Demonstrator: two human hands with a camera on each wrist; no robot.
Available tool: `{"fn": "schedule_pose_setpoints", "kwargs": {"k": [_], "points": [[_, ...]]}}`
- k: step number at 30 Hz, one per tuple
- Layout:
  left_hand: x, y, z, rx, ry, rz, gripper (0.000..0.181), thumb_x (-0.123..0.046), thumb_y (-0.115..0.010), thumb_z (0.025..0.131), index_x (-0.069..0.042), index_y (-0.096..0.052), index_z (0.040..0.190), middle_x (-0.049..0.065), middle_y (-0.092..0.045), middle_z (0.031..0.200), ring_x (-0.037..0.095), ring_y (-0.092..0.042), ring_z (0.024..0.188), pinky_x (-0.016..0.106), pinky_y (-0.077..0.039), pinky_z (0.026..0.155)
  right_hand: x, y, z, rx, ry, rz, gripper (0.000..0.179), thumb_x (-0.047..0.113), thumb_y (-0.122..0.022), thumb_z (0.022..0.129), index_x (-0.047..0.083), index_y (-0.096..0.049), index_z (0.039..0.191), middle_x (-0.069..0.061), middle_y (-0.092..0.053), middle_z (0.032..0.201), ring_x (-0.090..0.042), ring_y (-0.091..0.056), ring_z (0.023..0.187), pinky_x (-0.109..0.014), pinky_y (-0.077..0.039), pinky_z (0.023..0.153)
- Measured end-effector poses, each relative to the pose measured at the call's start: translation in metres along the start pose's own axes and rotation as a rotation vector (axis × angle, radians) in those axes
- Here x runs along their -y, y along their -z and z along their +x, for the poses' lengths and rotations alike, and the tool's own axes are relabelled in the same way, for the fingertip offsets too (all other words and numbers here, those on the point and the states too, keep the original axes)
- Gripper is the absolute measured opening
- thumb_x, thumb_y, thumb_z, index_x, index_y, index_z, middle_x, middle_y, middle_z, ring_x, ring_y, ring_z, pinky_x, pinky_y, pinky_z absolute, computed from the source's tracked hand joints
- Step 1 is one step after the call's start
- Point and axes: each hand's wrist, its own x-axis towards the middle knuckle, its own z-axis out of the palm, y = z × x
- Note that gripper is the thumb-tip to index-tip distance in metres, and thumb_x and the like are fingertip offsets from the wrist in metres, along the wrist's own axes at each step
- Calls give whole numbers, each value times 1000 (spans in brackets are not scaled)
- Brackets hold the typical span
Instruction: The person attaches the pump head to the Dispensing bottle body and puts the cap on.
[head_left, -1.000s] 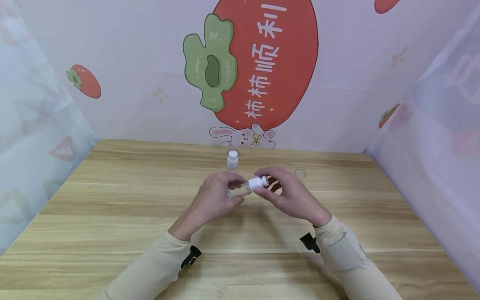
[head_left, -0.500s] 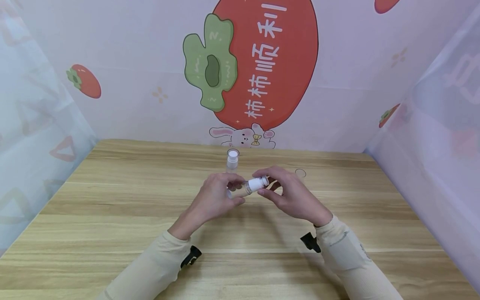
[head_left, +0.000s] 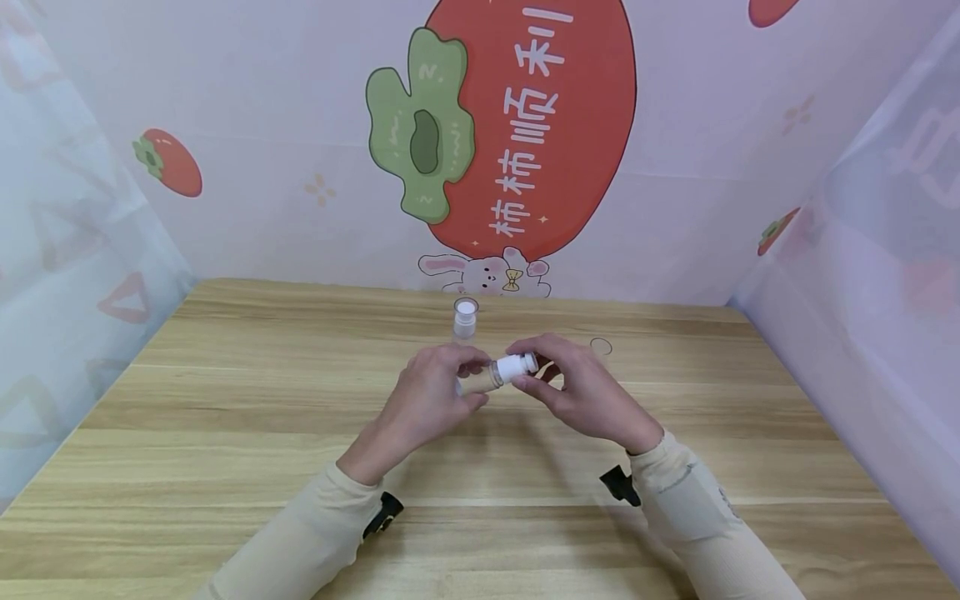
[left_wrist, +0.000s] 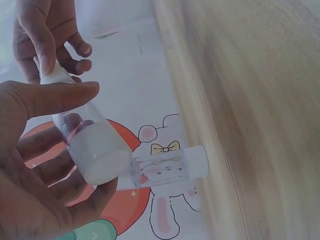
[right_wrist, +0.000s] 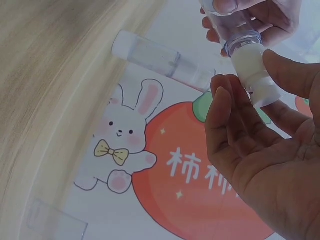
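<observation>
Barely anything is shifting vs. the earlier frames: both hands are staying mid-tabletop, the left hand (head_left: 427,400) creeping a touch toward the right hand (head_left: 581,392), the bottle (head_left: 487,377) tilt unchanged.

Head view: the small clear bottle is being held just above the tabletop (head_left: 225,433), near its centre. Left hand is curling fingers and thumb round the bottle body; right hand is pinching the white cap (head_left: 516,367) betw. thumb and fingers. Long axis is lying near-horizontal, running left–right, cap end pointing to the person's right and slightly up/away.

Left wrist view only: the bottle's flat whitish base (left_wrist: 102,162) is facing the camera, thumb pressing along the body.

Right wrist view only: the threaded neck ring (right_wrist: 242,41) and pale cap (right_wrist: 255,75) are showing, thumb and fingertips closing on the cap.

Second clear vial w/ white top (head_left: 465,317) is standing upright behind the hands, well apart from them; a small clear cap (head_left: 601,345) is lying right of it. Wrist views are showing this vial (left_wrist: 167,170) (right_wrist: 160,60) sideways against the backdrop.

Writing: backdrop persimmon (head_left: 540,125) is bearing white characters "柿柿顺利"; a bunny w/ yellow bow (head_left: 486,275) is sitting below it. No label readable on the bottle.
</observation>
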Motion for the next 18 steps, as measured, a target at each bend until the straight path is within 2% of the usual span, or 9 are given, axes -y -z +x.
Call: {"fn": "schedule_pose_setpoints", "kwargs": {"k": [13,18], "points": [[-2,-3,-1,-62,-56,137,37,-4,-90,74,-6,-76,108,7,-74,104,23,-68,90,43,-57,74,0,-2,1,-10,-54,-11,20,13,-74,94,9,-69,113,6,-66,93,-14,-61,82,-36,-57,72],[-2,-2,-1,-71,-64,159,37,-4,-90,73,-7,-76,107,6,-74,104,22,-67,89,42,-56,72,0,-2,1,-5,-75,-8,18,15,-73,95,10,-70,112,6,-66,91,-15,-61,82,-38,-57,73]]}}
